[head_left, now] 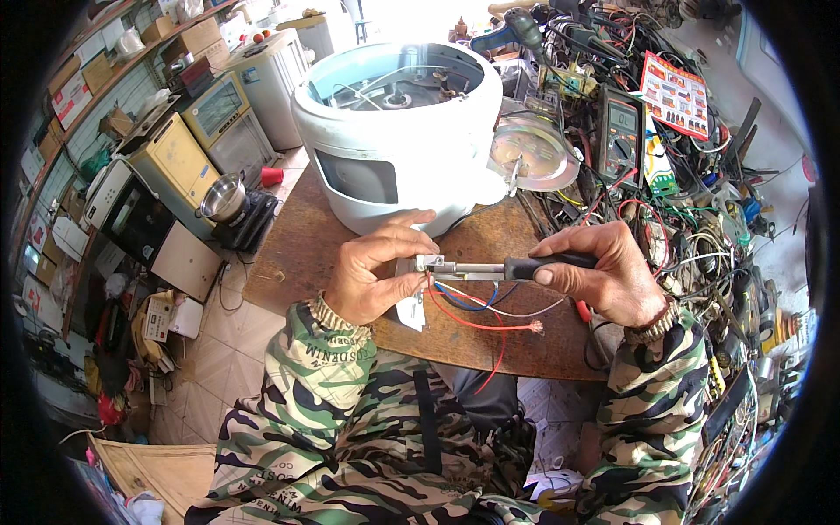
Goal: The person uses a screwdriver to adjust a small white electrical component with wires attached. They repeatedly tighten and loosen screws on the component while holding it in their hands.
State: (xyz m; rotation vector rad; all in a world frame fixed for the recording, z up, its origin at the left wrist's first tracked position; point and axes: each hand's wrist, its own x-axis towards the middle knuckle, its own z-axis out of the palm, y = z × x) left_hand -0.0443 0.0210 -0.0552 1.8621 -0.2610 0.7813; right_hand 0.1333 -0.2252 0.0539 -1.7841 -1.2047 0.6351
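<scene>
My left hand (pixel 372 273) pinches a small pale part (pixel 429 262) between thumb and fingers. Red, blue and white wires (pixel 490 303) hang near it, and the red one has a frayed bare end. In my right hand (pixel 605 273) is a black-handled screwdriver-like tool (pixel 490 271), held level. Its metal shaft points left and its end meets the pale part; the exact tip kind cannot be made out. Just beyond my hands stands a round white appliance body (pixel 398 140), open at the top, with a dark window in its side.
The wooden table (pixel 289 262) lies under the work. To the right are a multimeter (pixel 621 131), a clear round lid (pixel 532 149) and a heap of cables (pixel 691 245). A steel pot (pixel 224 198) and several cabinets stand to the left.
</scene>
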